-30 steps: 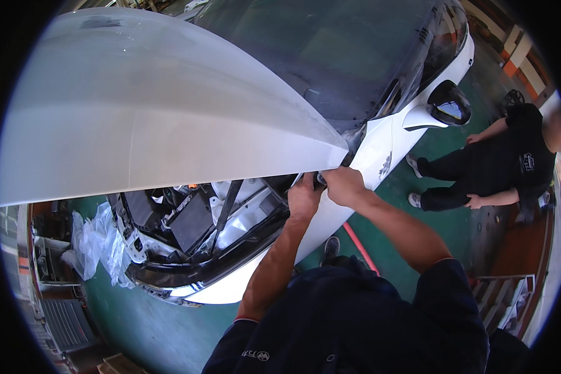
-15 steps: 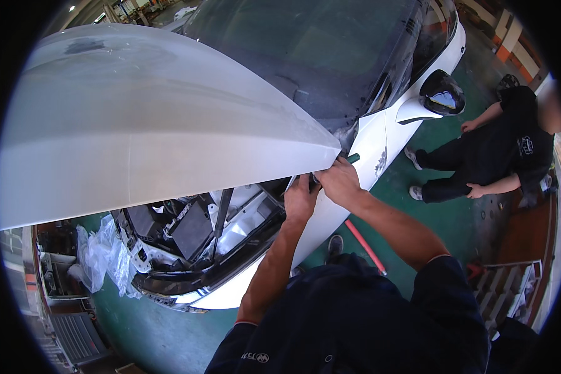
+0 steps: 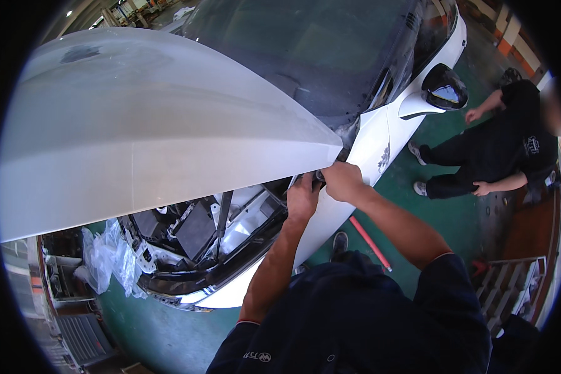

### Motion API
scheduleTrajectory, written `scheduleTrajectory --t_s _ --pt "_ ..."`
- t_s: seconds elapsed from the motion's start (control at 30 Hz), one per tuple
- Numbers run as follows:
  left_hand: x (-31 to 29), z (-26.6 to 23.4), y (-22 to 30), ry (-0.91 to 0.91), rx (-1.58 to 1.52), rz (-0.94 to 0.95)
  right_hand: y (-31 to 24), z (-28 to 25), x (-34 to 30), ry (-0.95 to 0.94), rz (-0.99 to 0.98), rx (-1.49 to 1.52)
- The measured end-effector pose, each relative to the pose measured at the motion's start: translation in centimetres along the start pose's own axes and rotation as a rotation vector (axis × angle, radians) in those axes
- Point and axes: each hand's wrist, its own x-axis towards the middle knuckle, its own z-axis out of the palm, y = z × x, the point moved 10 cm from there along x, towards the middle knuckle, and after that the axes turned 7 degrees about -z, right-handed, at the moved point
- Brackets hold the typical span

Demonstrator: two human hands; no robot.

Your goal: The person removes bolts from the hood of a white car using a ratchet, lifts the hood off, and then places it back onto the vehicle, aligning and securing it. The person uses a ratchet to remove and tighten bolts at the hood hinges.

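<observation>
**Close Work at the Corner of a Raised Hood (image 3: pixel 168 118)**

The left hand (image 3: pixel 302 196) and the right hand (image 3: pixel 344 182) meet, almost touching, at a small dark part (image 3: pixel 320 176) just under the hood's right edge, close to its far corner. The right hand's fingers are curled inward, and the left hand's fingers reach up toward the edge; whether either grip is closed on the part cannot be told, as the hands and hood hide it.

Beneath them runs the white fender (image 3: pixel 321 230), with a grey mark (image 3: pixel 384 158) farther along it. To the left, a dark rod (image 3: pixel 224 215) rises from the open engine bay (image 3: pixel 196 230) toward the hood. Beyond lie the windshield (image 3: pixel 293 47) and, to the right, the side mirror (image 3: pixel 445 87).

On the green floor (image 3: pixel 162 330), a red pole (image 3: pixel 371 243) lies to the right and clear plastic (image 3: pixel 115 258) to the left. A co-worker (image 3: pixel 511 140) in dark clothes stands at the far right.
</observation>
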Motion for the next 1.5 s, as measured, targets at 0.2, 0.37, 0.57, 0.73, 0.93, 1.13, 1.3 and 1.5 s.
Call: scheduleTrajectory --t_s 0.2,0.37,0.57,0.73,0.93,1.13,1.3,1.5 --pt "0.0 -0.6 0.0 0.034 -0.034 -0.037 -1.2 -0.1 -0.1 0.076 -0.093 -0.076" --pt "-0.1 0.1 0.1 -0.031 -0.02 -0.045 -2.2 -2.2 -0.8 0.25 -0.207 -0.209" --pt "0.1 -0.2 -0.1 0.041 0.068 -0.055 -0.1 0.5 -0.5 -0.056 0.014 0.162" --pt "-0.1 -0.3 0.8 0.045 -0.003 0.013 -3.7 -3.9 -1.5 0.383 -0.279 -0.265" --pt "-0.1 -0.4 0.9 0.031 0.07 0.002 -0.1 1.1 -0.8 -0.138 0.063 0.121" --pt "-0.1 -0.5 1.2 0.02 0.005 0.0 -3.3 -3.5 -1.1 0.33 -0.248 -0.301" --pt "-0.2 -0.7 1.1 0.023 0.033 0.004 0.0 0.2 -0.6 -0.075 0.041 0.038" --pt "-0.1 -1.1 1.1 0.039 -0.025 -0.016 -3.6 -3.7 -0.6 0.302 -0.215 -0.222"
